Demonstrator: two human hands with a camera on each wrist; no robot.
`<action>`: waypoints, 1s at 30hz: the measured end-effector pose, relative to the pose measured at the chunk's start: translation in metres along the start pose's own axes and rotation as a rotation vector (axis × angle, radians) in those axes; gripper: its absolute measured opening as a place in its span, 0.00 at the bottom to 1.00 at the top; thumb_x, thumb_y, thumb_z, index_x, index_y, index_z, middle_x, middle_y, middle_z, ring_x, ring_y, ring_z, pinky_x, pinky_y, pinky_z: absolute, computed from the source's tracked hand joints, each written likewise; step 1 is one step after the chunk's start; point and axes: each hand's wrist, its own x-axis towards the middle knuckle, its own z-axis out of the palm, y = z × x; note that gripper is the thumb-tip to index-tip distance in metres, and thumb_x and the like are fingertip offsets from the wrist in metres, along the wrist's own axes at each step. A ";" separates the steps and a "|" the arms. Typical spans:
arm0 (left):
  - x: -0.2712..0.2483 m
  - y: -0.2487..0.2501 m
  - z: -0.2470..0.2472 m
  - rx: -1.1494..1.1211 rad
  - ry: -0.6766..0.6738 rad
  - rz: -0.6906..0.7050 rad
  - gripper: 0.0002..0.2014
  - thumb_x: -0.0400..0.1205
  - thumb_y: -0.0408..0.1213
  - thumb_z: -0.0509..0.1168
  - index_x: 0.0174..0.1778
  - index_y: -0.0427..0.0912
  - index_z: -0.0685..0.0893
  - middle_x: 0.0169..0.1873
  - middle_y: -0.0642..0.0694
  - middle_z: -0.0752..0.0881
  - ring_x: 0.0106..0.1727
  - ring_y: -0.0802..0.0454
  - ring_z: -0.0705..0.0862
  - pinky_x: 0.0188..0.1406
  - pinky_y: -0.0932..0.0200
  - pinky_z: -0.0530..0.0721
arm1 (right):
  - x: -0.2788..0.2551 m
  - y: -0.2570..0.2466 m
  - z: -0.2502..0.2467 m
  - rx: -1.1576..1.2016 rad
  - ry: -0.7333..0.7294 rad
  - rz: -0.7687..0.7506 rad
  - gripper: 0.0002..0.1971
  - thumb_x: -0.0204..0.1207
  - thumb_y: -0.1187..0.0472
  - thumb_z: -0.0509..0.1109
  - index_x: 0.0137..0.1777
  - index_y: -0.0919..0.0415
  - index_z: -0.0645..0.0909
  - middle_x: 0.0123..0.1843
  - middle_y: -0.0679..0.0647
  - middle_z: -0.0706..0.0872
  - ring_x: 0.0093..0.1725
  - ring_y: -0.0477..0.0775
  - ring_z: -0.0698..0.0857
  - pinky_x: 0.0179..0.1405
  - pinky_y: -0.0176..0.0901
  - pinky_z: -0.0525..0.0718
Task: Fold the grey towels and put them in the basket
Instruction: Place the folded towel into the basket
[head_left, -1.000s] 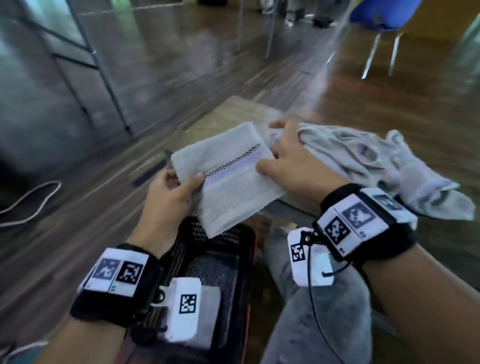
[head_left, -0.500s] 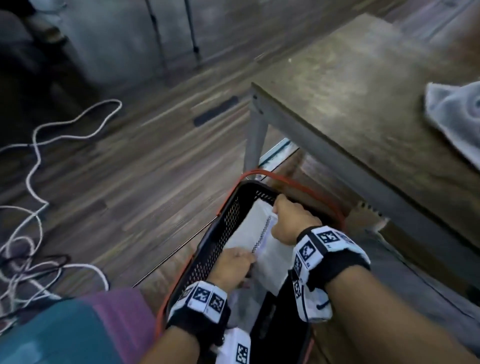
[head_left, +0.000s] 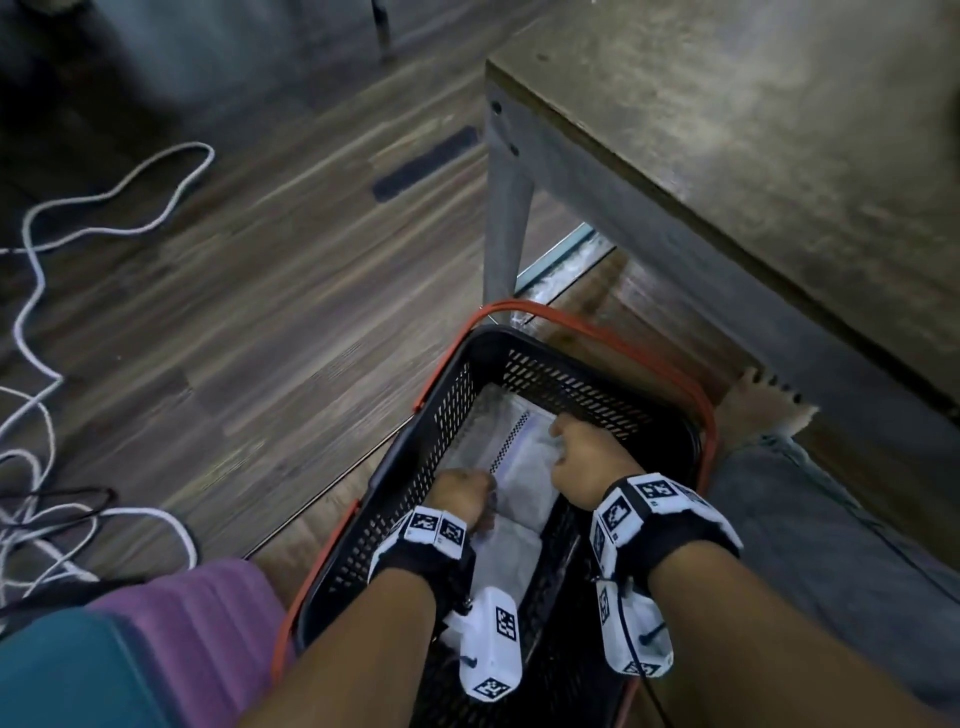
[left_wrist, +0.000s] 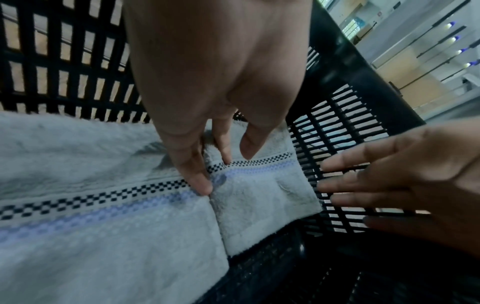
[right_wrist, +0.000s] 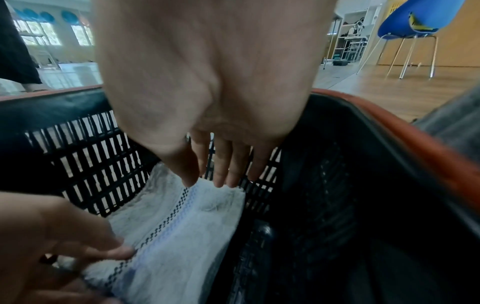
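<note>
A folded grey towel with a checkered band lies flat inside the black basket, which has an orange rim. My left hand is down in the basket, and its straight fingers press on the towel at the band. My right hand hovers at the towel's far edge with its fingers extended and nothing in them. In the left wrist view the right hand is spread beside the basket wall. Another folded towel lies nearer me, partly hidden under my left wrist.
The basket stands on the wooden floor next to the table leg; the table top overhangs to the right. White cables trail on the floor at the left. A bare foot rests right of the basket. A blue chair stands beyond.
The towel went from both hands above the table down into the basket. It now lies flat, and both hands have let go of their grip.
</note>
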 end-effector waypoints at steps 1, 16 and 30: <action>0.000 -0.001 0.000 -0.025 0.002 -0.006 0.12 0.81 0.27 0.63 0.31 0.35 0.78 0.30 0.34 0.80 0.28 0.42 0.80 0.34 0.46 0.84 | -0.001 0.003 0.003 0.009 -0.012 0.006 0.23 0.79 0.65 0.64 0.74 0.61 0.72 0.71 0.64 0.81 0.69 0.66 0.81 0.67 0.53 0.82; -0.001 -0.013 0.002 0.071 0.151 0.081 0.15 0.81 0.35 0.65 0.59 0.31 0.87 0.55 0.31 0.89 0.55 0.34 0.88 0.59 0.50 0.86 | -0.005 0.026 0.020 0.077 -0.070 0.019 0.24 0.83 0.66 0.60 0.79 0.58 0.70 0.74 0.65 0.78 0.71 0.64 0.80 0.70 0.50 0.80; -0.082 0.065 -0.007 -0.065 0.065 0.242 0.09 0.81 0.30 0.61 0.40 0.33 0.85 0.33 0.38 0.85 0.25 0.46 0.81 0.23 0.62 0.75 | -0.061 -0.026 -0.053 0.392 0.151 -0.274 0.09 0.83 0.59 0.68 0.61 0.56 0.82 0.49 0.54 0.87 0.45 0.54 0.86 0.52 0.49 0.86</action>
